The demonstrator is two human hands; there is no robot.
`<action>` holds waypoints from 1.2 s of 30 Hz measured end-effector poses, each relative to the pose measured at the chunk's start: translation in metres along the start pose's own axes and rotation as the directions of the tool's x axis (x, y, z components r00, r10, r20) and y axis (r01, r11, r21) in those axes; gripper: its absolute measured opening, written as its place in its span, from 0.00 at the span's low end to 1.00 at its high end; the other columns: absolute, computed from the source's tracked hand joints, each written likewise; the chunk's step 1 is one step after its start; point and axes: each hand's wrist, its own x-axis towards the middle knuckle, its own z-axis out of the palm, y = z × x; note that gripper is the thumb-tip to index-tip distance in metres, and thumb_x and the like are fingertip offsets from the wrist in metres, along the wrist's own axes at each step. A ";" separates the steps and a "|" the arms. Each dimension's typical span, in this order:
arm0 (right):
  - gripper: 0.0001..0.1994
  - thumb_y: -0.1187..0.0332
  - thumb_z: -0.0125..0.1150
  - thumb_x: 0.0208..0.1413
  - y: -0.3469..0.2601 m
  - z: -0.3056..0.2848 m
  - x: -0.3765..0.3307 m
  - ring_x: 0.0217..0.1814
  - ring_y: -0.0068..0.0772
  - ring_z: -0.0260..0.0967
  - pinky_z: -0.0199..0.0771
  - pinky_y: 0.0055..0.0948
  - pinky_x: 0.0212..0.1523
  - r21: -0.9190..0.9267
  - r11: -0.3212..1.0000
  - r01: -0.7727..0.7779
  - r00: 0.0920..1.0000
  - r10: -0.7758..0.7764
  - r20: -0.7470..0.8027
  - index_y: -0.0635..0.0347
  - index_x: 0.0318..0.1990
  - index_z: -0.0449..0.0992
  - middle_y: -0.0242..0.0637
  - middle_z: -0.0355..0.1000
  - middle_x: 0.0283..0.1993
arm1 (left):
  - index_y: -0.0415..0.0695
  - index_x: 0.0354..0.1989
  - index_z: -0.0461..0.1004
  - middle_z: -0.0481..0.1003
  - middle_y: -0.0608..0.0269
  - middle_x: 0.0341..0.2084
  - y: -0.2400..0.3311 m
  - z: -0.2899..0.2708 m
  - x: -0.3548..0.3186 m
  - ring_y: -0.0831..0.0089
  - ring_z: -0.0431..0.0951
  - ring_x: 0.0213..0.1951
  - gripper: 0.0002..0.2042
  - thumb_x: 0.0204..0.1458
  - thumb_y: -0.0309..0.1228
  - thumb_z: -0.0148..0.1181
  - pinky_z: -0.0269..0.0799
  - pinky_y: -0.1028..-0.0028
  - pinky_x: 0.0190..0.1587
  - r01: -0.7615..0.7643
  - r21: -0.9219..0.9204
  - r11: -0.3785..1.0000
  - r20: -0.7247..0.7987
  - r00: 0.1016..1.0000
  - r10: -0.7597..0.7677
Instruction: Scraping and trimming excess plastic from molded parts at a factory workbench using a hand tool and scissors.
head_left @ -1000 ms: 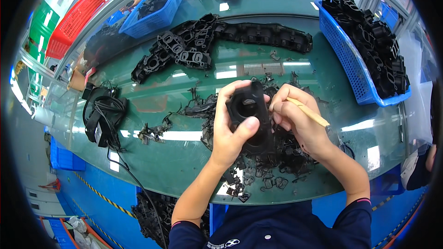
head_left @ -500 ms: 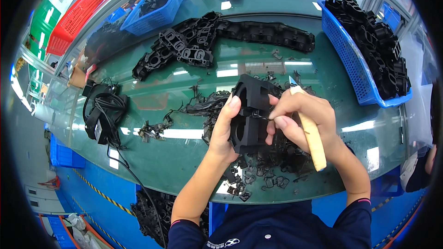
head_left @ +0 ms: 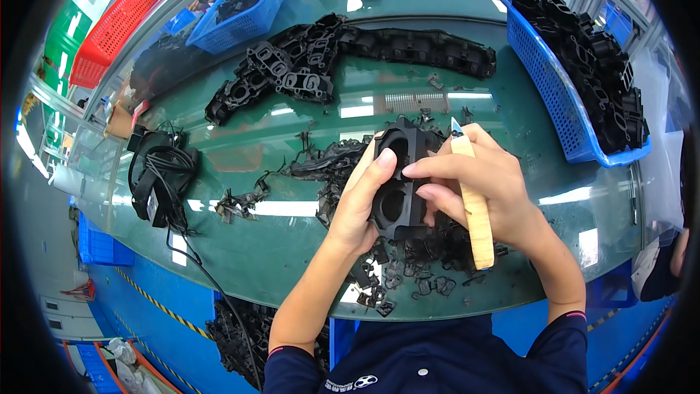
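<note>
My left hand (head_left: 357, 208) is closed round a black plastic part (head_left: 414, 211) with two round openings, its thumb lying on the part's near face. Tucked in my right hand (head_left: 499, 186) is a knife (head_left: 475, 211) with a pale yellow, wrapped-looking handle; its blade points up and away from me. The thumb and index fingertips of that hand are at the part's right side, close to the middle between the openings. Whether they pinch a small piece there I cannot tell. Beneath both hands lies a heap of black plastic scraps (head_left: 430, 266).
Long black moulded parts (head_left: 415, 51) lie across the back of the green table (head_left: 292, 277). A blue basket (head_left: 554, 102) full of black parts stands at the right. At the left sits a coiled black cable (head_left: 171, 164); another blue basket (head_left: 248, 18) is beyond the table's back rail.
The black part has turned so that its two openings face me more. My right hand has moved slightly left, its fingertips now against the part, and the knife stands more upright.
</note>
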 end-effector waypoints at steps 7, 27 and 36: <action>0.04 0.75 0.61 0.48 0.001 0.007 -0.007 0.31 0.34 0.65 0.62 0.31 0.44 0.232 0.956 -0.182 0.982 0.186 0.002 0.60 0.32 0.73 0.33 0.70 0.27 | 0.37 0.55 0.56 0.71 0.50 0.32 -0.001 -0.003 0.002 0.64 0.76 0.24 0.27 0.56 0.48 0.44 0.77 0.69 0.23 0.132 -0.093 0.987 0.129 0.984 -0.119; 0.09 0.79 0.63 0.39 -0.008 -0.001 0.000 0.27 0.31 0.70 0.60 0.46 0.58 -0.121 0.990 0.065 0.997 -0.058 0.057 0.58 0.30 0.73 0.30 0.69 0.22 | 0.39 0.52 0.55 0.70 0.49 0.38 0.010 0.004 -0.002 0.68 0.77 0.29 0.22 0.53 0.38 0.52 0.79 0.72 0.27 -0.135 0.163 0.977 -0.006 0.990 0.138; 0.07 0.78 0.60 0.40 -0.002 0.009 -0.007 0.30 0.36 0.71 0.60 0.42 0.57 0.073 0.990 -0.117 0.993 0.118 -0.014 0.60 0.27 0.69 0.34 0.67 0.22 | 0.40 0.53 0.58 0.71 0.52 0.41 0.003 0.001 0.002 0.70 0.73 0.45 0.24 0.49 0.34 0.56 0.68 0.71 0.50 -0.298 0.316 0.901 -0.032 0.946 0.324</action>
